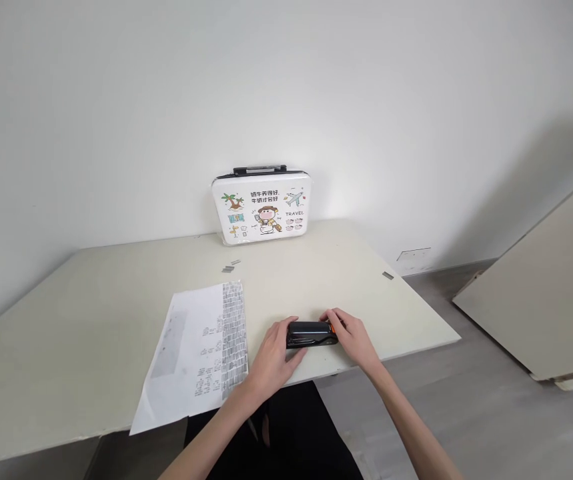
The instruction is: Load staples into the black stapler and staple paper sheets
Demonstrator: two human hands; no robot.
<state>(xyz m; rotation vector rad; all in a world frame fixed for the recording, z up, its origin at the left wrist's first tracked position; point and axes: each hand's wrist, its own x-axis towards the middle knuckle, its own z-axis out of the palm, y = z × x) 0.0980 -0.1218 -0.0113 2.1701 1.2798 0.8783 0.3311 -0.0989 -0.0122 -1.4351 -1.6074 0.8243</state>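
Pale worktop, near edge: black stapler lying flat, left hand gripping its left end, right hand closed on the orange-tipped right end. Printed sheet just left. Loose staple strips farther back; cartoon case upright at the wall.

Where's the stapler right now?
The stapler lies near the table's front edge, held between the left hand and right hand, just right of the paper.
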